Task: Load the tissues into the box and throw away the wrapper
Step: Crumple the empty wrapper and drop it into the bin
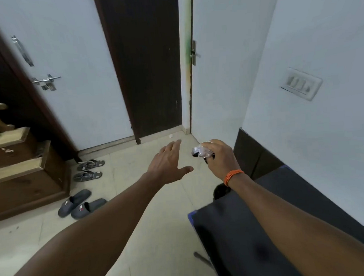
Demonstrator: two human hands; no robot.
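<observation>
My right hand [219,157] is closed around a crumpled clear plastic wrapper [199,151] with dark print, held out over the floor near the door corner. An orange thread band circles that wrist. My left hand [167,164] is stretched forward beside it, palm down, fingers apart and holding nothing. Neither a tissue box nor a bin is in view.
A white door [213,73] with a lever handle stands ajar ahead, next to a dark door panel [147,65]. Two pairs of slippers [81,204] lie on the tiled floor at left beside a wooden cabinet [25,177]. A dark table [255,229] is at lower right.
</observation>
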